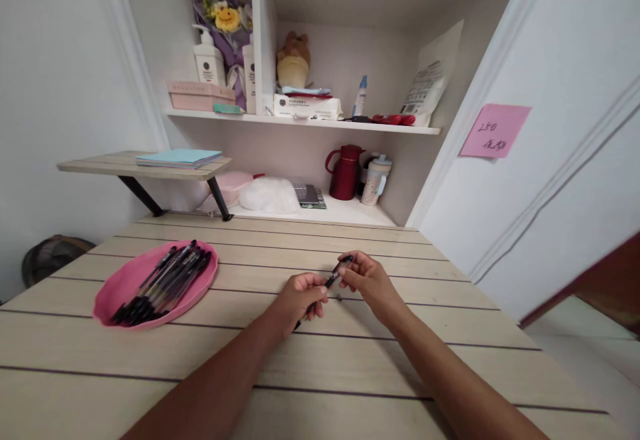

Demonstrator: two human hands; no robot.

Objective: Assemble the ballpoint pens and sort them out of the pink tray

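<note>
A slim black pen (pixel 332 281) slants between my two hands above the slatted wooden table. My left hand (pixel 302 297) is closed round its lower part, and the tip pokes out below the fingers. At the upper end, my right hand (pixel 364 276) pinches the pen near its black cap. A tiny dark piece (pixel 339 297) shows just below the pen between the hands; I cannot make out what it is. To the left, a pink oval tray (pixel 103 303) holds a pile of several similar black pens (pixel 167 283).
Across the wooden table (pixel 350 367) run dark grooves. A small raised shelf (pixel 100 163) at the back left bears light-blue notebooks (pixel 179 158). Behind stand a plastic bag (pixel 270 195), a red jug (pixel 345 173) and a pale tumbler (pixel 376 181). A pink note (pixel 495 131) sticks to the right wall.
</note>
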